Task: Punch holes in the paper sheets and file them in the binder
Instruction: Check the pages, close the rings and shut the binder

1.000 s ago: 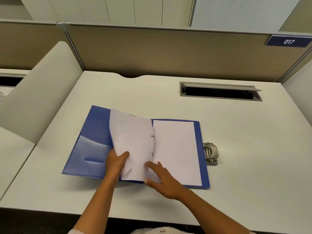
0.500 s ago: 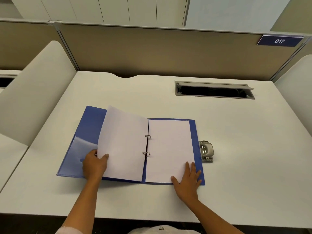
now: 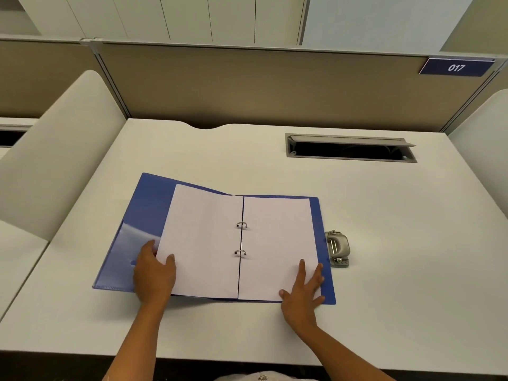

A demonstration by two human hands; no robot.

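Grip of the left hand (image 3: 154,273): the lower left corner of the left-hand sheet (image 3: 203,240) is pinched, thumb on top of the paper and the other fingers tucked beneath its edge, so the hand is closed on that page. No grip is made by the right hand (image 3: 302,292); its fingers are spread apart and laid flat, palm down, on the lower right corner of the right-hand sheet (image 3: 277,243) and the blue cover under it.

The blue binder (image 3: 148,204) is seen lying open on the white counter (image 3: 384,270), in front of the person. Both white sheets are threaded on the two metal rings (image 3: 241,224) at the spine, one page to each side. The left page is held slightly raised off the left cover, while the right page is lying flat. A clear plastic pocket (image 3: 123,257) is visible on the inside of the left cover, partly hidden by the left hand.

A grey hole punch (image 3: 337,248) is placed on the counter just beside the binder's right edge; whether the two touch cannot be told. Farther back, an open cable slot (image 3: 350,148) is set into the counter. On the partition behind, a blue plate marked 017 (image 3: 456,67) is fixed at upper right.
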